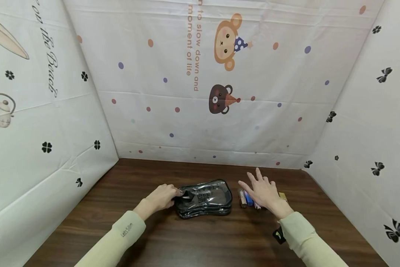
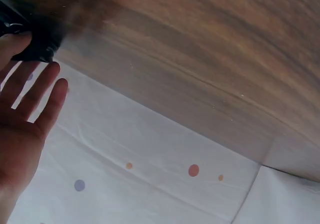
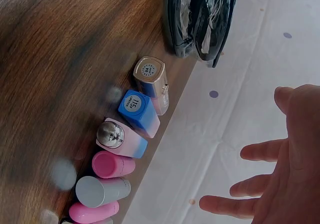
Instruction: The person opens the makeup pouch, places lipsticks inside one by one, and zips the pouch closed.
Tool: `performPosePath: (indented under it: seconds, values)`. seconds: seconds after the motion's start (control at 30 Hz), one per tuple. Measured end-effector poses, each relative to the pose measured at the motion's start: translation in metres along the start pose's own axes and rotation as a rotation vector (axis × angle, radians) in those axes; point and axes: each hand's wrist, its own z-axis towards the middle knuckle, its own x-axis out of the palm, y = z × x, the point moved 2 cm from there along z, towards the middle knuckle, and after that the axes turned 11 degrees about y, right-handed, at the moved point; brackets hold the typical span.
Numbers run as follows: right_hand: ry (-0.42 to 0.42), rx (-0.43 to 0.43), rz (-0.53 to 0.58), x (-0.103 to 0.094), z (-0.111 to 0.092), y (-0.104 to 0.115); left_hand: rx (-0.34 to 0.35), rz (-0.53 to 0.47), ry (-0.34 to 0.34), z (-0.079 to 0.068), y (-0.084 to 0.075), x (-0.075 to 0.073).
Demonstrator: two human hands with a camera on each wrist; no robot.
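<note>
A clear, black-trimmed zip pouch [image 1: 205, 198] lies on the table left of the lipsticks. At its left end my left hand [image 1: 164, 196] pinches the black strap; in the left wrist view, the thumb of that hand [image 2: 22, 114] is on the black material and the other fingers extend past it. My right hand [image 1: 265, 191] hovers over a row of lipsticks, fingers spread and holding nothing. In the right wrist view the row includes a gold-capped tube [image 3: 150, 71], a blue lipstick [image 3: 139, 111], a silver-ended pink one [image 3: 127, 139] and a whitish tube [image 3: 102, 191].
The brown wooden table [image 1: 200, 241] meets a white printed cloth wall [image 1: 186, 126] at the back, with cloth walls on both sides. Beside the right wrist is a small yellow item [image 1: 282, 196]. A black object [image 1: 279, 235] sits under the right cuff.
</note>
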Motion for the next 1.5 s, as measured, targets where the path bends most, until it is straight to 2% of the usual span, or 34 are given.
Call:
performPosePath:
  seconds: [0.17, 0.3, 0.5, 0.7, 0.87, 1.03, 1.23, 1.37, 1.5]
  values:
    - [0.000, 0.009, -0.014, -0.001, -0.001, -0.001, -0.008, -0.052, -0.015, -0.001, 0.004, -0.003]
    - [0.002, 0.011, -0.026, -0.003, -0.001, -0.003, 0.008, -0.118, -0.060, -0.001, 0.006, -0.016]
    - [0.006, 0.009, -0.017, -0.003, -0.001, -0.004, 0.022, -0.186, -0.128, 0.002, 0.007, -0.048]
    - [0.009, 0.006, -0.014, -0.004, -0.001, -0.006, 0.033, -0.254, -0.149, 0.008, 0.003, -0.081]
    - [0.004, 0.000, -0.015, -0.005, -0.001, -0.005, 0.080, -0.309, -0.161, 0.012, -0.003, -0.110]
    - [-0.002, -0.002, -0.013, -0.007, 0.000, -0.004, 0.123, -0.361, -0.127, 0.013, -0.008, -0.136]
    - [-0.009, -0.013, -0.010, -0.010, 0.003, 0.000, 0.163, -0.368, -0.066, 0.012, -0.011, -0.166]
    - [-0.012, -0.028, -0.004, -0.014, 0.005, 0.004, 0.181, -0.400, -0.011, 0.014, -0.014, -0.180]
    - [-0.014, -0.052, 0.008, -0.018, 0.007, 0.010, 0.197, -0.441, 0.045, 0.019, -0.015, -0.187]
